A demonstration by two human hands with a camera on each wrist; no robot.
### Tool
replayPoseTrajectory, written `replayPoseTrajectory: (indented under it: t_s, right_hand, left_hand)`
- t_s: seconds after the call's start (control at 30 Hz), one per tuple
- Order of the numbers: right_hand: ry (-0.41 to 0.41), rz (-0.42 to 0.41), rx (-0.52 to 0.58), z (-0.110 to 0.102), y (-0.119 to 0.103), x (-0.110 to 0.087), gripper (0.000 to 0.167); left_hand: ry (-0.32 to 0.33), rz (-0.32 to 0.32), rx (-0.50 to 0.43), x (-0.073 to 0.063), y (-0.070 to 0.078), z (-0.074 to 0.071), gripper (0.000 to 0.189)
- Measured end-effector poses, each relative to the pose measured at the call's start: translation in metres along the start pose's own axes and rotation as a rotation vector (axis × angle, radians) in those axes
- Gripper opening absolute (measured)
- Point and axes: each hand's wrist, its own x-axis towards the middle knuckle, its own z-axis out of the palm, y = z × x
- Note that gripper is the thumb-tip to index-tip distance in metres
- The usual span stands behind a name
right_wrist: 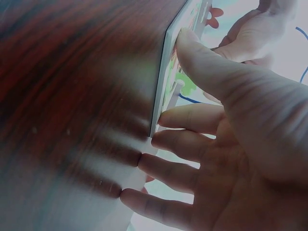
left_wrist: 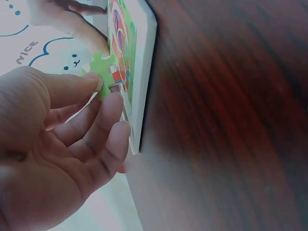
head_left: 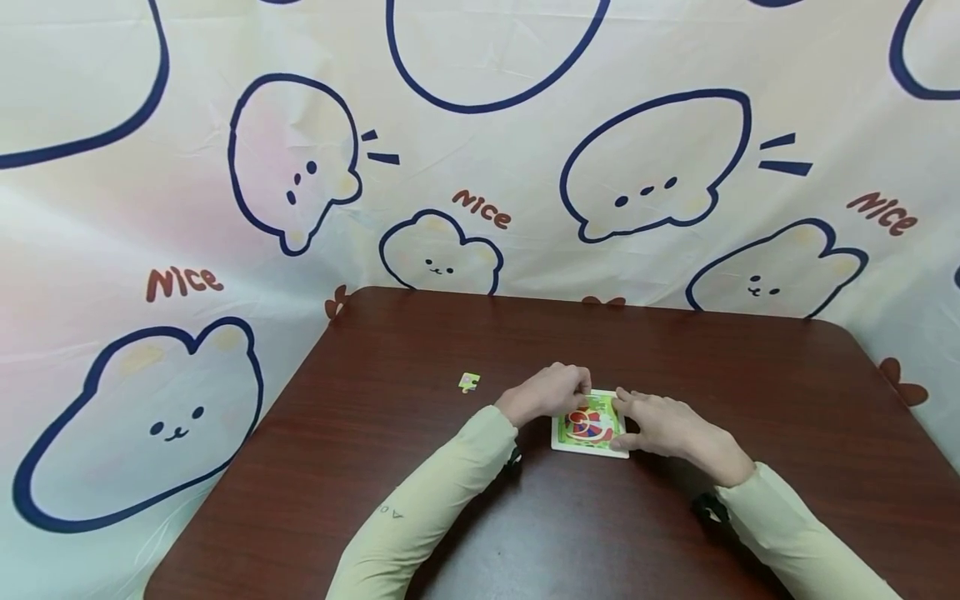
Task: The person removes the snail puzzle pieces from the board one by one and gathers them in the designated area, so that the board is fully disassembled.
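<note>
A white-rimmed jigsaw puzzle board [head_left: 573, 450] with a red, blue and green picture lies flat on the dark table. My left hand [head_left: 551, 390] is over its far left part. In the left wrist view, thumb and fingers pinch a green puzzle piece [left_wrist: 102, 70] that stands tilted, its lower edge at an open slot in the picture. At the board's right side is my right hand [head_left: 667, 425], its thumb on the rim. The right wrist view shows its fingers [right_wrist: 180, 144] stretched out, some along the board's edge and others with tips on the table.
One loose green and pink puzzle piece [head_left: 468, 382] lies on the brown wooden table [head_left: 420, 333], left of the board. Behind the table hangs a pale cloth [head_left: 525, 250] printed with cartoon bears.
</note>
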Motion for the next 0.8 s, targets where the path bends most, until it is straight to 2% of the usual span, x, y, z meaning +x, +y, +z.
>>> replayPoseTrajectory:
  t_s: [0.4,0.8]
  right_hand:
    - [0.004,-0.001,0.003,-0.0006,0.0009,-0.0009,0.077]
    - [0.010,-0.006,-0.003,-0.0018,-0.0007,-0.0009,0.074]
  left_hand:
    - [0.001,0.003,0.006,-0.0024,0.0033,-0.0010,0.007]
    - [-0.004,0.062,0.018,-0.0013,0.0003,0.0003,0.006]
